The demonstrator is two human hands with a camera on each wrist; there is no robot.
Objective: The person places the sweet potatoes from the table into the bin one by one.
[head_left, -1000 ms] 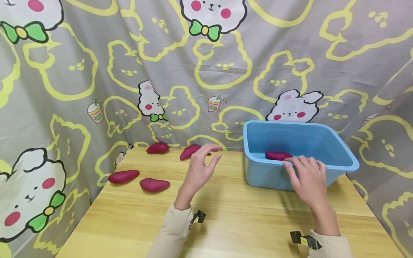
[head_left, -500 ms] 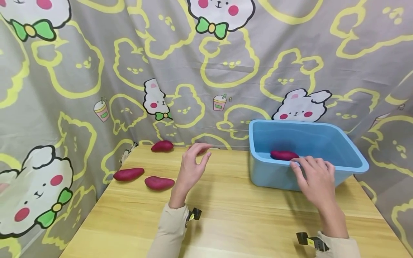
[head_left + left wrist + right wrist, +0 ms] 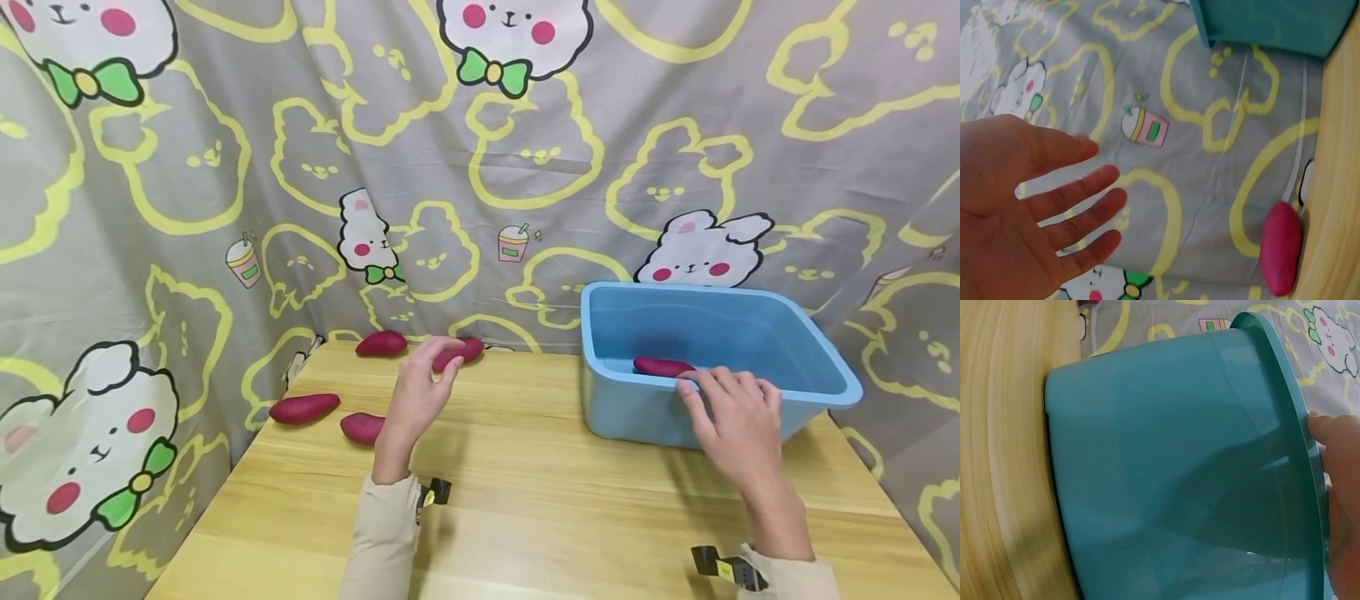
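My left hand (image 3: 415, 396) hangs over the table with thumb and fingers spread apart and nothing between them. Just beyond its fingertips lies a purple sweet potato (image 3: 467, 350), and the left wrist view has a sweet potato (image 3: 1280, 249) by the curtain, away from the fingers. Another sweet potato (image 3: 362, 428) is partly covered by the left wrist. My right hand (image 3: 738, 425) holds the near rim of a blue plastic bin (image 3: 630, 410), fingers bent over the edge; the right wrist view shows the thumb (image 3: 1322, 428) at the rim. Inside the bin lies one sweet potato (image 3: 658, 367).
Two more sweet potatoes lie to the left, one sweet potato (image 3: 381, 343) at the back edge and one sweet potato (image 3: 303, 409) near the left edge. A patterned curtain (image 3: 420, 167) hangs right behind the wooden table (image 3: 525, 500).
My left hand has moved left, uncovering much of the sweet potato at the back and overlapping the nearer one. The right hand stays at the bin's rim. The head view has shifted slightly.
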